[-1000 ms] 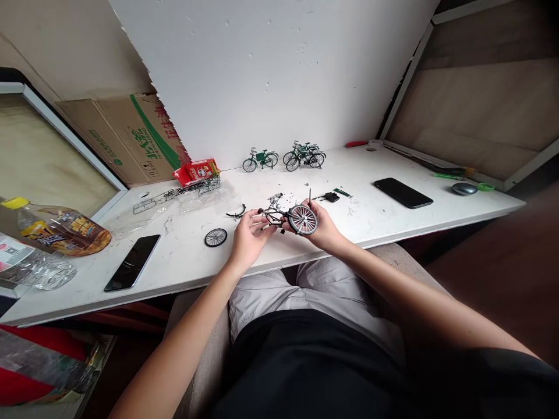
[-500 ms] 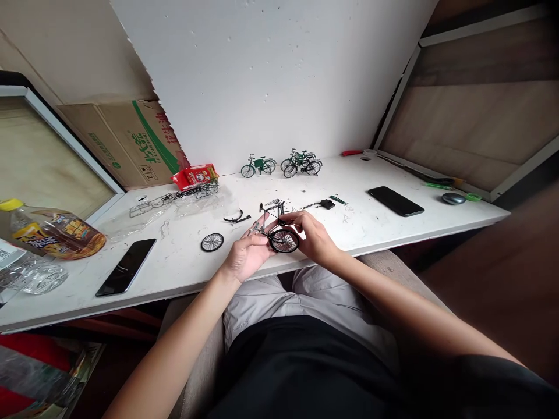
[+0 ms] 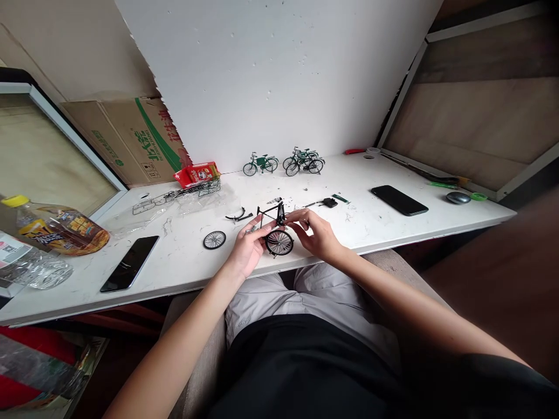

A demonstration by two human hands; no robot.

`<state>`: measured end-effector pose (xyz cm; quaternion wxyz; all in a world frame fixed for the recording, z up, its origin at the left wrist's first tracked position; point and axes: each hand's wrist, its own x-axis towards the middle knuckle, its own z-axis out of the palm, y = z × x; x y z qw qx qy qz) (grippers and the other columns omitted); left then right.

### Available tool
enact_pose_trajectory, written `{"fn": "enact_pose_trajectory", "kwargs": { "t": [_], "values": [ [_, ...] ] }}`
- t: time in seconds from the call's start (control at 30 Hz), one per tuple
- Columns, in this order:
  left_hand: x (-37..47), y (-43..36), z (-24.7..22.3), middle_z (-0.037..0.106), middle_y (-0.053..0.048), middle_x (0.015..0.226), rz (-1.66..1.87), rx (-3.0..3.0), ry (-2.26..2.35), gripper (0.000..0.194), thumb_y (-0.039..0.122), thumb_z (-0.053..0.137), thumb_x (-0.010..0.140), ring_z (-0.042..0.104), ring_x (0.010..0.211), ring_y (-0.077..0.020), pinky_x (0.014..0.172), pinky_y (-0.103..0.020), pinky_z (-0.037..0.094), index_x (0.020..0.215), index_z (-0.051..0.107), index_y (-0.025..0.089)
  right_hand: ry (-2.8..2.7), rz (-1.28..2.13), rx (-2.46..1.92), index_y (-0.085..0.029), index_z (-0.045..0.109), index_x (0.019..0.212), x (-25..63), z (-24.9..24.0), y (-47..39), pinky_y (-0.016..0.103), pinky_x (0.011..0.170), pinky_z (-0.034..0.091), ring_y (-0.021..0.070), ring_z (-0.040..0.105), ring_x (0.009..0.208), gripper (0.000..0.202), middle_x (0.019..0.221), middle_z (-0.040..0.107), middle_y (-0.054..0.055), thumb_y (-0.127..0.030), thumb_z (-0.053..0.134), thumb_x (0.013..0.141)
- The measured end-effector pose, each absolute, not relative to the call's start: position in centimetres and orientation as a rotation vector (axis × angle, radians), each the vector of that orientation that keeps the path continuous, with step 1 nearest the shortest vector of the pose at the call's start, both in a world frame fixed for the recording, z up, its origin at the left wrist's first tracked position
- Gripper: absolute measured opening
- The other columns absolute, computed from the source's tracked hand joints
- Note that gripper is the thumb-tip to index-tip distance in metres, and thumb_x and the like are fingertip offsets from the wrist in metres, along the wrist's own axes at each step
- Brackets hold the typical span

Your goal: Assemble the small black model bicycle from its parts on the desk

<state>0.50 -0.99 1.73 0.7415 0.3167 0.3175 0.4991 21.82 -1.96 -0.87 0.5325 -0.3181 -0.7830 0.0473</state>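
Observation:
A black model bicycle (image 3: 279, 242) with one wheel fitted is held tilted just above the front of the desk. My left hand (image 3: 248, 247) grips its frame from the left, thumb on top and fingers underneath. At the other side, my right hand (image 3: 317, 233) is closed, its fingertips pinching the frame above the wheel; the exact part between them is hidden. Left of the hands a loose spoked wheel (image 3: 214, 240) lies flat. Behind it are curved black parts (image 3: 239, 215). Beyond my right hand lie a small black piece (image 3: 328, 202) and a green strip (image 3: 340, 198).
Finished model bicycles (image 3: 261, 164) stand by the white board. A red packet (image 3: 197, 174) and black part frames (image 3: 174, 196) lie back left. Phones (image 3: 130, 263) (image 3: 399, 199) flank the work, with bottles (image 3: 65, 228) far left and a mouse (image 3: 458, 198) far right.
The model bicycle has turned and tilted in my left hand, its wheel shifting slightly left. My right fingers have moved off the wheel's edge to the frame. The view has shifted slightly.

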Motion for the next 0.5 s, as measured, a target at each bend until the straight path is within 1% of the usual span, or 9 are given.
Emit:
{"fn": "enact_pose_trajectory", "kwargs": {
  "t": [0.1,0.17,0.2,0.27,0.33,0.4,0.43,0.5],
  "values": [
    [0.73,-1.37,1.94,0.082,-0.013,0.115,1.106,0.691,0.687,0.063,0.005,0.082,0.076,0.082,0.100,-0.0268,0.100,-0.040,0.054,0.130,0.053,0.018,-1.803,-0.001,-0.774,-0.028,0.047,0.095,21.57,-0.55,-2.06,0.045,0.086,0.058,0.0268,0.071,0.112,0.021,0.113,0.078,0.010,-0.017,0.063,0.104],
    [0.75,-1.49,1.94,0.082,-0.013,0.116,1.098,0.696,0.663,0.064,0.005,0.083,0.077,0.082,0.101,-0.0271,0.105,-0.042,0.053,0.133,0.052,0.019,-1.750,-0.058,-0.873,-0.028,0.046,0.095,21.53,-0.19,-2.15,0.049,0.090,0.057,0.0290,0.069,0.115,0.025,0.120,0.076,0.013,-0.021,0.069,0.101],
    [0.72,-1.52,1.93,0.082,-0.013,0.117,1.093,0.700,0.650,0.065,0.005,0.083,0.077,0.082,0.102,-0.0272,0.107,-0.043,0.052,0.133,0.052,0.019,-1.722,-0.038,-0.929,-0.027,0.046,0.096,21.54,-0.01,-2.17,0.049,0.090,0.057,0.0295,0.068,0.115,0.027,0.124,0.074,0.014,-0.026,0.072,0.100],
    [0.59,-1.50,1.92,0.082,-0.014,0.118,1.083,0.708,0.626,0.065,0.004,0.082,0.077,0.082,0.104,-0.0274,0.109,-0.043,0.051,0.133,0.052,0.019,-1.649,0.146,-1.016,-0.028,0.042,0.096,21.57,0.19,-2.10,0.046,0.081,0.057,0.0286,0.070,0.108,0.034,0.121,0.074,0.015,-0.036,0.075,0.098],
    [0.46,-1.48,1.93,0.082,-0.015,0.119,1.074,0.724,0.611,0.065,0.004,0.082,0.076,0.082,0.105,-0.0280,0.110,-0.043,0.051,0.132,0.052,0.019,-1.566,0.440,-1.051,-0.028,0.037,0.094,21.54,0.12,-1.88,0.039,0.068,0.056,0.0262,0.073,0.096,0.042,0.106,0.076,0.010,-0.047,0.074,0.099],
    [0.40,-1.48,1.92,0.082,-0.015,0.118,1.072,0.744,0.608,0.065,0.004,0.082,0.077,0.082,0.105,-0.0285,0.109,-0.044,0.051,0.132,0.051,0.019,-1.473,0.665,-1.052,-0.030,0.031,0.090,21.45,-0.16,-1.59,0.033,0.059,0.052,0.0239,0.073,0.084,0.050,0.092,0.073,0.005,-0.055,0.075,0.096],
    [0.42,-1.50,1.91,0.082,-0.015,0.118,1.075,0.751,0.612,0.065,0.004,0.082,0.077,0.082,0.105,-0.0285,0.109,-0.043,0.051,0.132,0.051,0.019,-1.440,0.724,-1.052,-0.030,0.030,0.090,21.40,-0.33,-1.47,0.032,0.056,0.051,0.0232,0.072,0.080,0.054,0.088,0.072,0.003,-0.057,0.076,0.094],
    [0.54,-1.51,1.81,0.082,-0.015,0.117,1.089,0.759,0.628,0.067,0.004,0.082,0.077,0.082,0.105,-0.0283,0.107,-0.043,0.052,0.134,0.050,0.020,-1.417,0.742,-1.066,-0.030,0.029,0.089,21.31,-0.56,-1.31,0.031,0.055,0.050,0.0228,0.071,0.079,0.057,0.088,0.070,0.003,-0.062,0.077,0.092]
  ]
}}
